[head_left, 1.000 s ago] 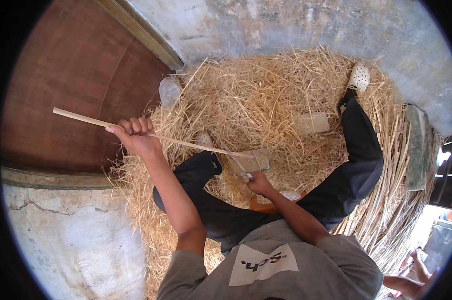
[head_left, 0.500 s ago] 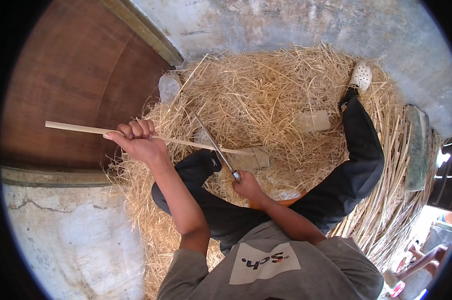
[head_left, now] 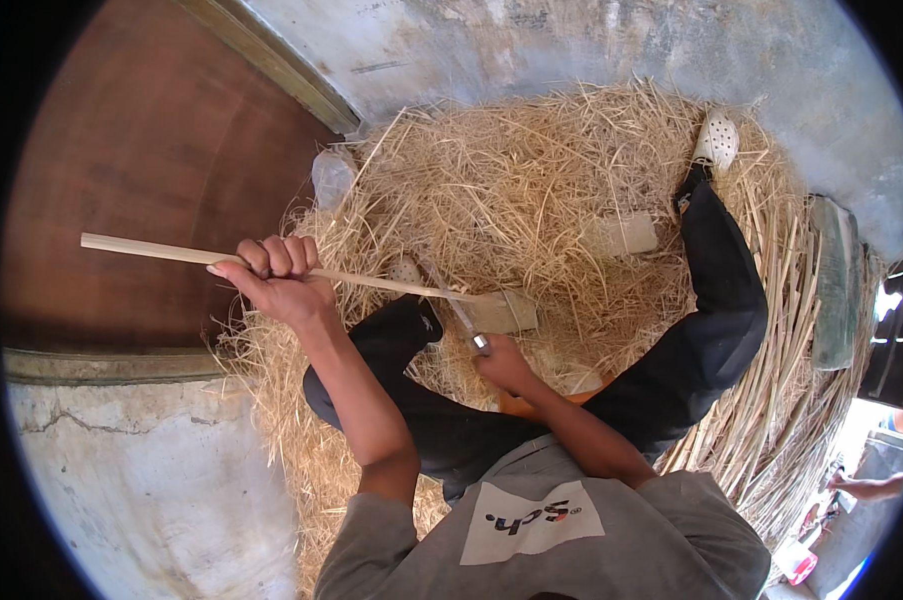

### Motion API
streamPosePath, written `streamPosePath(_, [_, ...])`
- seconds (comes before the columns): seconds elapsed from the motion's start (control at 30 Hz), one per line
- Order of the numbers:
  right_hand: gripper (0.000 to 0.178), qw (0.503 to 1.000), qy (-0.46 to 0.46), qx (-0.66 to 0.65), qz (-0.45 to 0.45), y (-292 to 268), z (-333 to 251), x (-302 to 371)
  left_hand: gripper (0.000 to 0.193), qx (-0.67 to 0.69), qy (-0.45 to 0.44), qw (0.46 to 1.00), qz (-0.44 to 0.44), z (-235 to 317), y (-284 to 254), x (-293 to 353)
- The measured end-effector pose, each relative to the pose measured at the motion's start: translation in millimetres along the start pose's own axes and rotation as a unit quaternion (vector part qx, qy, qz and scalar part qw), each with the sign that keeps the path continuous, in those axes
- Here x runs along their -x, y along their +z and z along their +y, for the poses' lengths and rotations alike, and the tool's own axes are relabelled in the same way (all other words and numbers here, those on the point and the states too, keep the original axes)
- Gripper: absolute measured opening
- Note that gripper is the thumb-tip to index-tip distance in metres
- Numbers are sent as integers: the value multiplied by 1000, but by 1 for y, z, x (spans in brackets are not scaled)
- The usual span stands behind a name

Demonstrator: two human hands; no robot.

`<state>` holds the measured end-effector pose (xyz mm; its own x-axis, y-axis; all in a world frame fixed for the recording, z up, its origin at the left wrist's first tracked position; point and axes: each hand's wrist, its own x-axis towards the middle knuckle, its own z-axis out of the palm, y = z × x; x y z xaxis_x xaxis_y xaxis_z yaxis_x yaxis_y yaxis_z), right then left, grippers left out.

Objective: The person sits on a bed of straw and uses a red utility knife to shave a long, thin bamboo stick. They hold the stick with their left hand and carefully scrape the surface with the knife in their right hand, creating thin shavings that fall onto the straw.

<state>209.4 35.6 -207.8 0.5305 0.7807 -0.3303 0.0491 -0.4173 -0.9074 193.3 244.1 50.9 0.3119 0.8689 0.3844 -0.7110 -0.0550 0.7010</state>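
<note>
My left hand (head_left: 286,272) is closed around a long, pale bamboo strip (head_left: 151,248), thumb laid along it. One end of the strip reaches far out to the left; the other slants right, over a light block (head_left: 506,312) between my legs. In my right hand (head_left: 506,366), the fingers are wrapped round the handle of a long-bladed knife (head_left: 461,312). Its narrow blade, blurred, crosses the strip near the right end and points away to the upper left. Most of the knife's handle is hidden inside my fist.
Loose pale shavings (head_left: 521,170) cover the floor around my legs. Another block (head_left: 626,234) lies among them. Long thin strips (head_left: 771,360) are heaped at the right, beside a greenish slab (head_left: 833,285). A brown panel (head_left: 141,150) and grey walls (head_left: 611,40) enclose the spot. Another person's arm (head_left: 871,487) shows at far right.
My right hand and the knife have shifted slightly right, and the blade now crosses the strip nearer its right end. My left hand keeps its grip, nearly still.
</note>
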Motion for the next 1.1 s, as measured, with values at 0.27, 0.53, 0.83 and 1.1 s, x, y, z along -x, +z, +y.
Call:
streamPosePath(0.27, [12, 996, 0, -79, 30, 27, 22, -12, 55, 7, 16, 1000, -23, -3, 7, -2])
streamPosePath(0.53, [17, 997, -61, -50, -9, 4, -4, -1, 54, 35, -9, 999, -30, 2, -13, -14])
streamPosePath(0.83, [20, 999, -16, -39, -19, 3, -11, 3, 56, 92, -56, 977, -183, 1, -12, -8])
streamPosePath(1.1, [17, 994, -73, -72, -25, -23, -88, 27, 56, 134, -69, 970, -191, -1, -14, -5])
